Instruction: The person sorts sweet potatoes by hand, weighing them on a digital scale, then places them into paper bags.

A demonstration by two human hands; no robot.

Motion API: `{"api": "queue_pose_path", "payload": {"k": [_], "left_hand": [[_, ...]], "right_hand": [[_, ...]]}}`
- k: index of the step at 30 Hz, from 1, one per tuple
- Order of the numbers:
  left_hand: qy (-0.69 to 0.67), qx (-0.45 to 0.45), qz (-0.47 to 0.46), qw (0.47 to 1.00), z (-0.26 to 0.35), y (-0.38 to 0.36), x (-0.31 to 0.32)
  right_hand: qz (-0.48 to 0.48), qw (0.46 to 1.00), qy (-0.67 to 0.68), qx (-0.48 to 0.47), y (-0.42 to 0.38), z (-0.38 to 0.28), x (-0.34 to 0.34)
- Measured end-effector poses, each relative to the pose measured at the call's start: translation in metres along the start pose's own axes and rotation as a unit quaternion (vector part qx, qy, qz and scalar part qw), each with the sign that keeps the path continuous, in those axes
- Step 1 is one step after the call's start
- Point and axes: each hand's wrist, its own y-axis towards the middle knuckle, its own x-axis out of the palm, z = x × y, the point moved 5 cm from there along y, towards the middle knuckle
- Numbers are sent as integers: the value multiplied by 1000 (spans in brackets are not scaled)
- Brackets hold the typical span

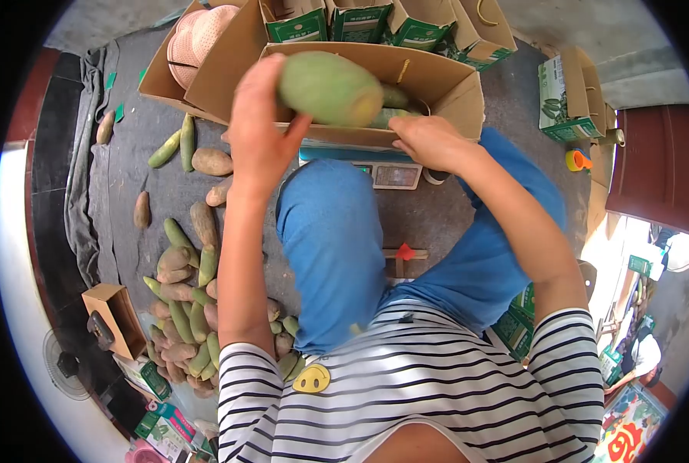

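My left hand is wrapped round one end of a big green radish, slightly blurred, above an open cardboard box. The radish's other end is brownish and points right. On the box's near wall rests my right hand, closed, its thumb outside and its other fingertips over the rim. Close to those fingertips, part of another green radish shows inside the box; the held radish covers much of the inside. Under the box is a scale with its display facing me.
A heap of green and brown radishes lies to the left, with several loose ones around it. Green-printed boxes line the back; another box stands at right. A pink hat sits in a carton. A person is far right.
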Motion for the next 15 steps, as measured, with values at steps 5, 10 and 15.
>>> {"api": "queue_pose_path", "payload": {"k": [5,10,15], "left_hand": [[103,-84,-41,990,-24,-50,5],[125,-305,-68,942,-68,-200,-33],[237,-563,-45,790,-100,-423,-81]], "right_hand": [[13,1000,2,4,0,4,2],[-20,1000,-18,3,-1,-1,3],[33,999,-9,6,1,-5,-10]]}}
